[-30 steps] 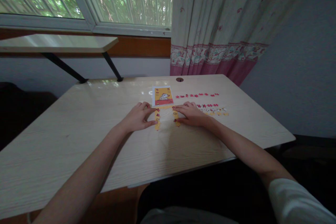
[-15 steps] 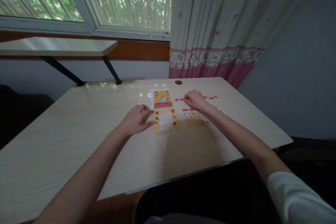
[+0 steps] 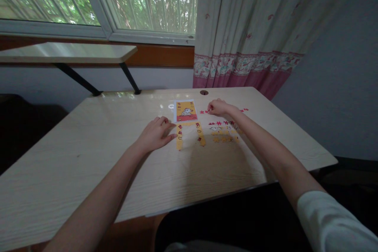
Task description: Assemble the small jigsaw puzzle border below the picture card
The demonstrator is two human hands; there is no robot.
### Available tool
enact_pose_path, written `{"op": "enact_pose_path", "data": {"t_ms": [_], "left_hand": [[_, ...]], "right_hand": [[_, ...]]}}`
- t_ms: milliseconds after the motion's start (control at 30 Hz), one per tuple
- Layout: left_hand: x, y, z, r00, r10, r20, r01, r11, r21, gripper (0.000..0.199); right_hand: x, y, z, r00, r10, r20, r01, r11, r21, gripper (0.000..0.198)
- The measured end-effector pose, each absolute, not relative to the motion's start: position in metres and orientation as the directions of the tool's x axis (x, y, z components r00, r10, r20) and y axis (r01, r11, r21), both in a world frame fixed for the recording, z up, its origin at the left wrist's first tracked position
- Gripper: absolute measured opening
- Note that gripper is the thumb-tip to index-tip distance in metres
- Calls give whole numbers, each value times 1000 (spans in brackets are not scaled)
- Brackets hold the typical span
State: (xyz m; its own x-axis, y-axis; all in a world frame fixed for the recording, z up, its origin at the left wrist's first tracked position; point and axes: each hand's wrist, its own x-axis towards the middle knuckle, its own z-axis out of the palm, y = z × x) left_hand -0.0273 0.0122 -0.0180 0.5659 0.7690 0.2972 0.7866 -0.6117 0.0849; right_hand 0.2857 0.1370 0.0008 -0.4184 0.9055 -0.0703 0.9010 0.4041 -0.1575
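Note:
A jigsaw frame of yellow pieces lies on the table, with a left strip and a right strip. Beside the left strip rests my left hand, its thumb and forefinger apart, their tips at the strip's edge. My right hand is over the row of red puzzle pieces, with thumb and forefinger pinched on a red piece; the fingers partly hide it. Above the frame lies a picture card of a white animal on yellow and red.
Below my right hand are a second red row and rows of yellow pieces, partly behind my forearm. A raised shelf stands at the table's back left. A cable hole and a curtain are behind.
The view has shifted slightly, moving the scene to the right. My right hand has edged left along the red row and its fingers are closer to a piece. My left hand stays by the strip.

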Motion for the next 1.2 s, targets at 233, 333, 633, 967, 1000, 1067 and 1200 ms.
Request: {"op": "enact_pose_path", "data": {"t_ms": [233, 333, 633, 967, 1000, 1067, 1200], "left_hand": [[-27, 12, -19, 576, 766, 285, 785, -615, 67, 42], [-27, 12, -18, 578, 767, 279, 784, -617, 71, 41], [-28, 11, -16, 588, 774, 235, 786, -616, 61, 41], [-36, -8, 2, 655, 747, 114, 751, -660, 20, 32], [-36, -11, 1, 663, 740, 117, 742, -670, 33, 32], [-38, -16, -4, 662, 736, 141, 736, -674, 64, 34], [-43, -19, -19, 644, 729, 231, 720, -680, 139, 39]], "right_hand": [[289, 137, -5, -436, 899, -36, 885, 421, -201, 19], [289, 136, -8, -445, 896, 7, 863, 431, -262, 17], [282, 108, -2, -457, 876, 154, 766, 476, -432, 11], [221, -29, -9, -724, 685, 78, 480, 582, -656, 8], [217, -35, -11, -728, 681, 75, 477, 584, -657, 7], [212, -41, -15, -723, 685, 93, 477, 592, -650, 6], [206, -40, -20, -718, 681, 146, 487, 641, -593, 7]]}}
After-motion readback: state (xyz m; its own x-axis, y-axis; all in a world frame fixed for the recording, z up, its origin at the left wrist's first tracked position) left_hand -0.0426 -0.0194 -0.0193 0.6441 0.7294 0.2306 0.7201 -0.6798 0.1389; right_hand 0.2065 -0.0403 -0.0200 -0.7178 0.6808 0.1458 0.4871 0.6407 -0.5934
